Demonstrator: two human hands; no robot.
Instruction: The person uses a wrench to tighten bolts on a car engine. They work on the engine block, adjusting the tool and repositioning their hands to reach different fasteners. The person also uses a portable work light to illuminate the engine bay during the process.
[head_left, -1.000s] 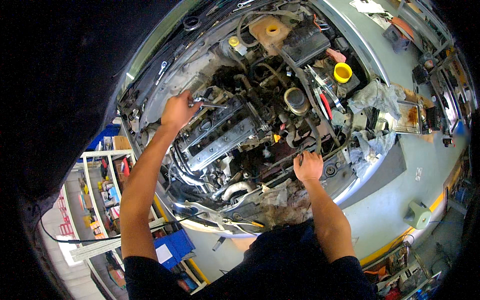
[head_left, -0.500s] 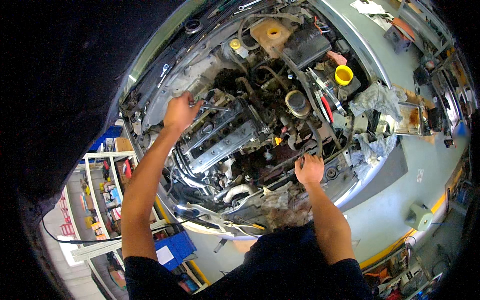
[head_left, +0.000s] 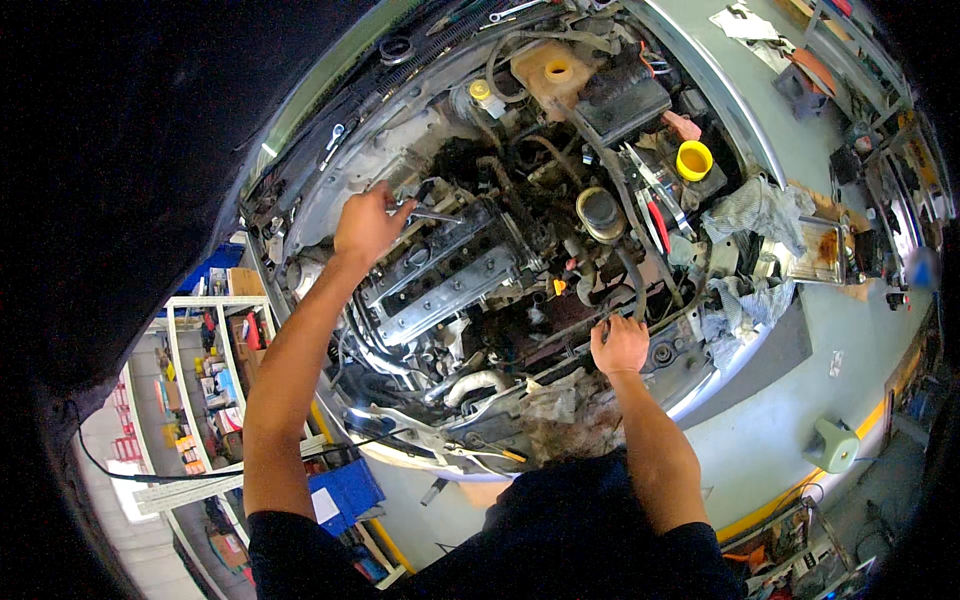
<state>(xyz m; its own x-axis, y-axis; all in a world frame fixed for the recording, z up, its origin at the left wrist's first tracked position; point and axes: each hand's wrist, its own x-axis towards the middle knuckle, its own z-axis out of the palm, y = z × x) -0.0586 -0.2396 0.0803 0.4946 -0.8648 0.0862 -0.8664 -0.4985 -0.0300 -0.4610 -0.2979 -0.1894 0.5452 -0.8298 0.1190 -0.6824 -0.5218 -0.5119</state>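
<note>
Our left hand (head_left: 368,230) gripped a tool (head_left: 437,216) over the far edge of the engine (head_left: 455,295); our right hand (head_left: 622,346), grip indeterminable, rested at the bay (head_left: 665,352) edge, apparently for support.

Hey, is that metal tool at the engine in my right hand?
No, the left hand holds the metal tool at the engine, while the right hand is well apart from it.
</note>
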